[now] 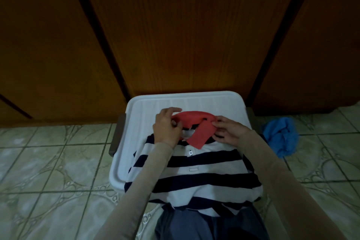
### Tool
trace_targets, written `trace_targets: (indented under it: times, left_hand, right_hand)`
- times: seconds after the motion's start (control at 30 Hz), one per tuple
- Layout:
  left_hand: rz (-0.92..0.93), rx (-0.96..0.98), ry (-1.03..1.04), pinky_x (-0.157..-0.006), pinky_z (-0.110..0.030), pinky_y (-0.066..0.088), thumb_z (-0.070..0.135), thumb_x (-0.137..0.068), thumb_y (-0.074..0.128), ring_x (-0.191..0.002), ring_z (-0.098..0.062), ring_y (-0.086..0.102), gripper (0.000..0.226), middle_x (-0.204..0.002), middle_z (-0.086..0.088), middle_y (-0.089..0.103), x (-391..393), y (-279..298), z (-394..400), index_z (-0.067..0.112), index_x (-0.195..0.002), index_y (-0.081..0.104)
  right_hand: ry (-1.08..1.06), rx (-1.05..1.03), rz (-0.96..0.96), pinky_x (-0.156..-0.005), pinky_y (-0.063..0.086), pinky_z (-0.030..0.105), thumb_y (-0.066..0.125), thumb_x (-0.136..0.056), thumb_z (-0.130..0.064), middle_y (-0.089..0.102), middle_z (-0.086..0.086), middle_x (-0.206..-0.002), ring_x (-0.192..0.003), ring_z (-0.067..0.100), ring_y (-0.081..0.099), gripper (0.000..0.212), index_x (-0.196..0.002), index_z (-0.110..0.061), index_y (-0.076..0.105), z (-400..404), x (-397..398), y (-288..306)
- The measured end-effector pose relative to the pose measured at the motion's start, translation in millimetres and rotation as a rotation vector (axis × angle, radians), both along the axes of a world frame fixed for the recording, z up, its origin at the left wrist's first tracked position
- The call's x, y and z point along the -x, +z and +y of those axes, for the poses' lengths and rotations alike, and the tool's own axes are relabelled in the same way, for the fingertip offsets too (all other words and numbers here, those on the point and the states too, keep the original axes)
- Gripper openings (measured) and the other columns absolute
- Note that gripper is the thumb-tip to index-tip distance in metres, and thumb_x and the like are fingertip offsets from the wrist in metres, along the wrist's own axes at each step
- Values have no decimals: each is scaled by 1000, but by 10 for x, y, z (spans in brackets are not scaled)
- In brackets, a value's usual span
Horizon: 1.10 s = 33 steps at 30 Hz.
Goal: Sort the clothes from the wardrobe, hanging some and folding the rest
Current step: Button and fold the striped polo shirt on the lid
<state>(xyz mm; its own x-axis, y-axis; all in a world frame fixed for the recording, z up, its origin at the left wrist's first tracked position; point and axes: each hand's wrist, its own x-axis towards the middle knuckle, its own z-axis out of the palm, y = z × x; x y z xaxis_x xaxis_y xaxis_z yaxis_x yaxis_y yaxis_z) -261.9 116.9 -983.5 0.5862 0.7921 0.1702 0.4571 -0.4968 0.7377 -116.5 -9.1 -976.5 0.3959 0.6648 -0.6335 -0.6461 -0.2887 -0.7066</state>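
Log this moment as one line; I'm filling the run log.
stage: arranging collar | left hand: pinches red collar | right hand: pinches red collar | striped polo: flat on white lid | blue garment: on floor

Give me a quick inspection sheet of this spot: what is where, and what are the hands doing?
Surface: white plastic lid on a tiled floor.
Job's things: striped polo shirt lies front up on the lid, hem hanging over the near edge; red collar.
Clutter: crumpled blue cloth on the floor to the right.
Hands: left hand and right hand each pinch the collar.
Cables: nothing seen.
Surroundings: brown wooden wardrobe doors, closed, behind the lid.
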Motion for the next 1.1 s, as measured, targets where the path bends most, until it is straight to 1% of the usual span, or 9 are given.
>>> trace_targets:
  times: [0.1, 0.2, 0.27, 0.37, 0.53, 0.7, 0.83, 0.97, 1.1]
  left_hand:
    - [141, -256, -230, -106, -41, 29, 11, -82, 63, -119, -19, 45, 44, -127, 4, 54, -138, 66, -37, 26, -123, 57]
    - [320, -469, -250, -110, -39, 9, 23, -91, 52, -112, -16, 52, 26, -114, 6, 61, -217, 77, -75, 26, -117, 58]
    - [337, -512, -191, -110, -42, 11, 22, -91, 52, -94, -21, 61, 17, -94, 1, 66, -219, 81, -108, 18, -105, 62]
    - [298, -627, -132, -100, -54, 33, 12, -68, 75, -67, -23, 63, 17, -67, 1, 64, -221, 49, -127, 14, -81, 65]
    - [327, -768, -169, -97, -65, 30, 21, -60, 72, -68, -20, 65, 21, -67, 4, 67, -192, 32, -142, 17, -80, 67]
    - [309, -751, -130, -96, -63, 24, 14, -49, 85, -58, -21, 62, 37, -57, 0, 61, -217, 29, -153, 10, -80, 65]
    - [310, -697, -75, -101, -60, 19, -5, -45, 81, -60, -22, 60, 45, -58, 0, 57, -220, -29, -93, 10, -83, 64]
    - [326, -531, -57, -112, -50, -4, -8, -74, 60, -87, -27, 60, 30, -82, -8, 61, -233, 12, -80, 8, -98, 67]
    - [413, -457, -21, -114, -43, -15, 2, -90, 42, -102, -21, 53, 27, -92, -4, 57, -212, 32, -88, 13, -105, 62]
  right_hand:
    - [72, -19, -59, -79, 46, 28, 55, -91, -3, 62, 7, -94, -88, 16, 57, 14, -88, -17, 56, 33, 39, 36]
    - [100, -20, -101, -81, 46, 27, 57, -89, -2, 62, 7, -93, -89, 16, 57, 15, -88, -17, 57, 44, 43, 57]
    - [93, -2, -124, -77, 46, 23, 57, -89, -2, 62, 6, -92, -87, 15, 57, 16, -86, -17, 57, 32, 36, 60]
    - [80, 16, -125, -72, 41, 20, 56, -90, -1, 61, 4, -87, -79, 12, 53, 17, -85, -17, 58, -5, 35, 39]
    - [22, 2, 15, -70, 39, 22, 51, -92, -1, 59, 3, -88, -80, 11, 52, 18, -87, -17, 58, -32, 5, 29]
    - [-18, -20, 58, -66, 35, 20, 46, -95, -6, 59, 0, -86, -79, 9, 52, 19, -88, -18, 58, 21, 53, 49]
    - [-55, -14, -140, -57, 40, 15, 45, -95, -2, 59, 3, -85, -72, 10, 51, 20, -110, -7, 58, 48, 43, 69]
    - [-68, -36, -148, -49, 40, 14, 41, -95, 0, 56, 4, -80, -68, 10, 49, 31, -125, -3, 51, 82, 66, 83]
    - [-19, -93, -27, -71, 51, 22, 47, -95, -8, 61, 9, -94, -82, 14, 58, 28, -122, -3, 52, 84, 93, 83]
